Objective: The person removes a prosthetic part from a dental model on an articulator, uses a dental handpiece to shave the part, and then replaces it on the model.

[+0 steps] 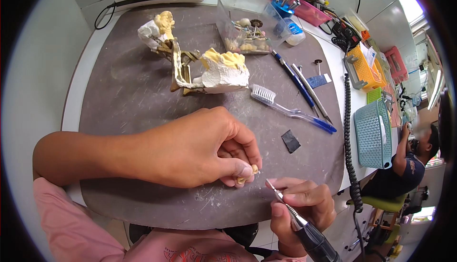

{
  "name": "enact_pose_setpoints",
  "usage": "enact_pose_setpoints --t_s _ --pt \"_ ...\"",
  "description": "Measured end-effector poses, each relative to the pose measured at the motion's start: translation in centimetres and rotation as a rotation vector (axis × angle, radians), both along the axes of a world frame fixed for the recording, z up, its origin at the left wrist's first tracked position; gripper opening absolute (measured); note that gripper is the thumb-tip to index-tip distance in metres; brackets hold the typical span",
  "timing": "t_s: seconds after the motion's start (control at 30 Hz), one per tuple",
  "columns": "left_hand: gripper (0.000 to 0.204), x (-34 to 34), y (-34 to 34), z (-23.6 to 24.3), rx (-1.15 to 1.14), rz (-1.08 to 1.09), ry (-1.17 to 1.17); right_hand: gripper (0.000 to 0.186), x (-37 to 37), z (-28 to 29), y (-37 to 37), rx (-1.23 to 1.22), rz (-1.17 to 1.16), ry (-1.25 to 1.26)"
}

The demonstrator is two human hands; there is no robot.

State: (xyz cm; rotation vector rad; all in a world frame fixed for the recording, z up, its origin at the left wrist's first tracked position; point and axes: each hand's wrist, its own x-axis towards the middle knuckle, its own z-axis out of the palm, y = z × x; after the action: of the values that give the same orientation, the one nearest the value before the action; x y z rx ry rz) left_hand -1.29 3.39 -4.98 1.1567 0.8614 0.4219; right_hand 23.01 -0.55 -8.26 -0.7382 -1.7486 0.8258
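Observation:
My left hand (190, 155) reaches across the grey-brown mat (143, 205), pinching a small yellowish dental piece (241, 180) between thumb and fingers. Much of that piece is hidden by the fingers. In my right hand (309, 202) is a dental handpiece (316, 243) with a black body and silver nose, gripped like a pen. Its thin bur (271, 184) points toward the dental piece, a short gap away. Beyond my left hand, an opened brass articulator (177, 69) carries white plaster and yellow stone casts (223, 77).
A toothbrush (281, 107), a blue pen (297, 83) and a dark square (291, 141) lie on the mat. Behind stands a clear box (228, 33) of small parts. The coiled cord (348, 133) runs down the right, beside a blue basket (369, 136). Another person (404, 167) sits far right.

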Motion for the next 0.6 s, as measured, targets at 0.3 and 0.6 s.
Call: enact_pose_setpoints --t_s 0.3,0.6 --pt "0.019 0.07 0.36 0.41 0.038 -0.094 0.032 0.023 -0.53 -0.52 0.03 -0.025 -0.023 -0.004" --pt "0.02 -0.03 0.52 0.27 0.105 -0.097 0.046 0.025 -0.88 -0.26 -0.03 -0.084 -0.015 -0.037"
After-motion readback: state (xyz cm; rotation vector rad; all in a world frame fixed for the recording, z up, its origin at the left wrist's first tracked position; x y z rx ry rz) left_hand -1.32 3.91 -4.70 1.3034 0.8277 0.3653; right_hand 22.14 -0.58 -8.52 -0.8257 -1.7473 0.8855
